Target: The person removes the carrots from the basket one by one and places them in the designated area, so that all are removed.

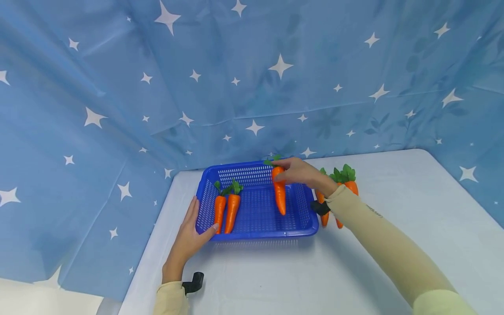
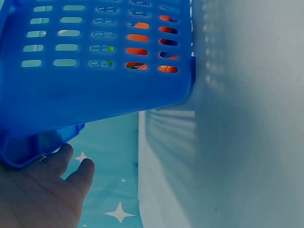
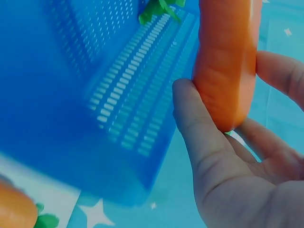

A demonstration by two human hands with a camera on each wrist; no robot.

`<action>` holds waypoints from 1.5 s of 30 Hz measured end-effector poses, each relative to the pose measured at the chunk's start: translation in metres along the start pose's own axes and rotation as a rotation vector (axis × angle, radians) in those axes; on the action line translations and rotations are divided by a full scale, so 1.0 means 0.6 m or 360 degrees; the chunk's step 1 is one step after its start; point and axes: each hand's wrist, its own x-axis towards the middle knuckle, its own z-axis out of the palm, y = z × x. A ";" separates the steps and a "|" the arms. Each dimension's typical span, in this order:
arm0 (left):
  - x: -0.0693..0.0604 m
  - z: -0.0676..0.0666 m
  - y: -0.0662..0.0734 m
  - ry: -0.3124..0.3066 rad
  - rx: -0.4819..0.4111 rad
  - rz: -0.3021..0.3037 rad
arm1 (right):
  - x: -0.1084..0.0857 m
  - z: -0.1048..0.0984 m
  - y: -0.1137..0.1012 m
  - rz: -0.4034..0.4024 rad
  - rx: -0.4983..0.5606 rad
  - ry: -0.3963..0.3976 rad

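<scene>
A blue basket (image 1: 256, 235) holds two orange carrots (image 1: 219, 210) (image 1: 232, 210) with green tops, lying side by side at its left end. My right hand (image 1: 297, 171) pinches another carrot (image 1: 280, 192) near its leafy top, tip pointing down, over the basket's right part. In the right wrist view, thumb and fingers of the hand (image 3: 237, 175) press on either side of the carrot (image 3: 225, 61). At the basket's left edge my left hand (image 1: 190, 234) rests with fingers extended along the rim; the left wrist view shows the hand (image 2: 52, 190) by the rim (image 2: 38, 147).
Several more carrots (image 1: 351, 187) lie on the white table (image 1: 413, 210) just right of the basket, partly hidden by my right wrist. A blue cloth with white stars (image 1: 220, 87) hangs behind the table and at its left side.
</scene>
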 end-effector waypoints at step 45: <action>-0.002 -0.002 -0.005 -0.0005 -0.0010 0.0035 | -0.140 -0.153 0.115 0.0028 -0.0082 0.0185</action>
